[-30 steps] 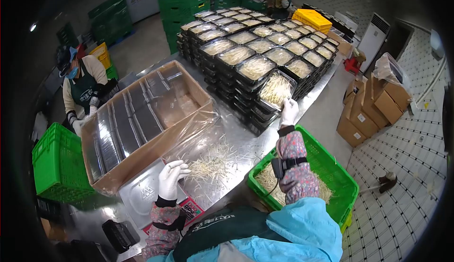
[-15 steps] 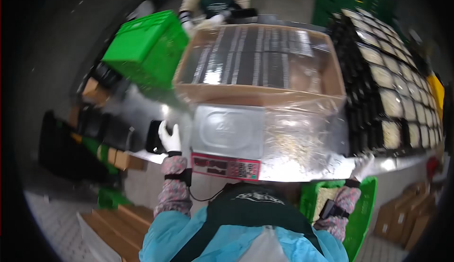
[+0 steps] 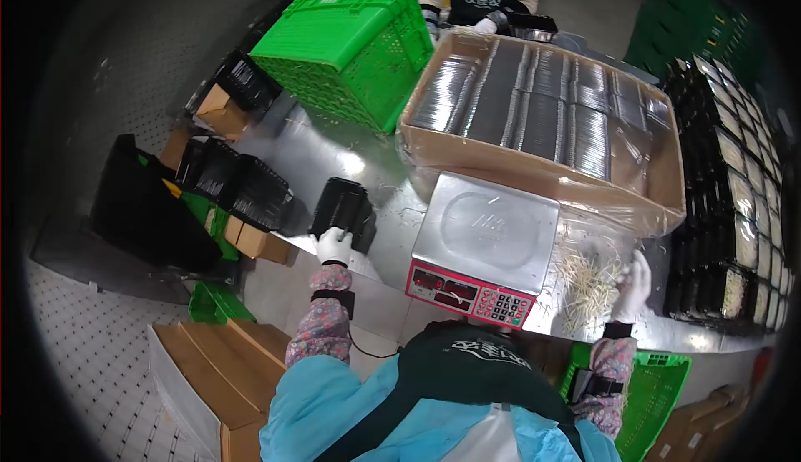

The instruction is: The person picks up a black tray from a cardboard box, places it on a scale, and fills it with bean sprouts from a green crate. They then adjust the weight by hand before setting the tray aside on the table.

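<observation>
left hand (image 3: 334,247): gloved, ctr-left of frame, fingers laid over the near edge of a black tray; whether they're clenched on it, can't tell.
black tray (image 3: 340,201): ctr-left, on the metal table (image 3: 392,237); single or several nested, can't tell. prob. light, thin plastic, slick under gloves, firmer at the rim than in the walls. best hold: the rim, thumb outside, fingers inside, w/o a hard squeeze.
scale (image 3: 486,241): mid-frame, between tray and sprouts, red panel toward bottom of frame.
sprouts (image 3: 582,291): right of ctr, loose heap on bare metal, just beside the scale. look light, soft, easily snapped, apt to tangle and shed strands; best scooped from below w/ cupped fingers, not pinched.
right hand (image 3: 632,291): gloved, right of ctr at the heap's right side, a bit blurred; fingers loosely extended, nothing seen in the grip. contact w/ strands: can't tell.
packed trays (image 3: 738,203): far right, stacked high, pale tops showing.
</observation>
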A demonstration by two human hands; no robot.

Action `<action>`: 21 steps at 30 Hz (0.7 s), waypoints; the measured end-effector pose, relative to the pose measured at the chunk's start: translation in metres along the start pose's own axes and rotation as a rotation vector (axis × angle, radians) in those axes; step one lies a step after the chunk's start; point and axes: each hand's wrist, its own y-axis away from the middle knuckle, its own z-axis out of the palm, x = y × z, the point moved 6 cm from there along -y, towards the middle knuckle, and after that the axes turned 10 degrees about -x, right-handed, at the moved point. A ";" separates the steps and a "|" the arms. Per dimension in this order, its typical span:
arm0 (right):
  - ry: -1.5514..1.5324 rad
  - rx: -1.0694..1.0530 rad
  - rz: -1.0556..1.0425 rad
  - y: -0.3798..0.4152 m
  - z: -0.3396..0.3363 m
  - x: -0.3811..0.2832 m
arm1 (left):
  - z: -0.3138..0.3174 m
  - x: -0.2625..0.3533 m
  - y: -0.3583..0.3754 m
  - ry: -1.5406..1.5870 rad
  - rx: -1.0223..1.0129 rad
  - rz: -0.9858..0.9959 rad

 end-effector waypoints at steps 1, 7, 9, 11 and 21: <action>0.058 -0.030 0.027 0.004 0.018 0.010 | -0.013 0.006 -0.002 -0.068 0.058 0.021; 0.857 -0.573 -0.604 0.066 0.243 -0.026 | -0.049 0.063 -0.043 0.540 0.317 0.185; 0.996 -0.793 -0.663 0.096 0.317 0.007 | -0.054 0.135 -0.043 0.722 0.258 0.298; 1.147 -1.030 -0.661 0.118 0.375 0.031 | -0.045 0.200 -0.035 0.828 0.156 0.394; 1.281 -0.122 0.042 0.033 0.164 0.037 | 0.056 0.434 0.127 0.442 -0.467 1.262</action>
